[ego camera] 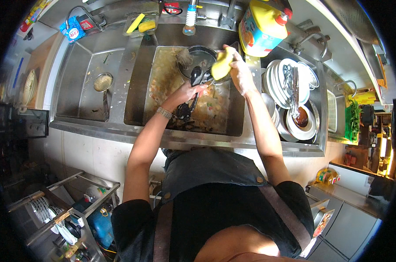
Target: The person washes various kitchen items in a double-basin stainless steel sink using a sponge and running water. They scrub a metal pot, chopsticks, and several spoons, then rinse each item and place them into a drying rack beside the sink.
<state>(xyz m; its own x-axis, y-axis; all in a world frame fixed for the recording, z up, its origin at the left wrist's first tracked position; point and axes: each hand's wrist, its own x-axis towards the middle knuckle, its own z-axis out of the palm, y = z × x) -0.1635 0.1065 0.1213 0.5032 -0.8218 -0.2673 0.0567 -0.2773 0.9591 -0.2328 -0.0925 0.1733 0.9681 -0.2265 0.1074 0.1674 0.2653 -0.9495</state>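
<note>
My left hand (188,93) is closed around several black spoons (196,76) above the middle sink basin (240,114). Just to the right and slightly higher, my right hand (240,70) grips a yellow sponge (222,64), close to the spoon heads; whether they touch is unclear. Beneath both hands lies murky water (165,72) with floating food scraps. A dark round pan (201,49) sits in it at the back, with a wire scourer (184,57) at its left rim. Other dark utensils (183,113) show below my left hand, partly hidden by it.
The left basin holds a ladle (103,82). In the right basin are stacked white plates (276,82), metal cutlery (293,91) and bowls (310,129). A large yellow detergent jug (262,29) stands behind, beside the faucet hose (190,19). A tray with sponges (147,26) sits at back left.
</note>
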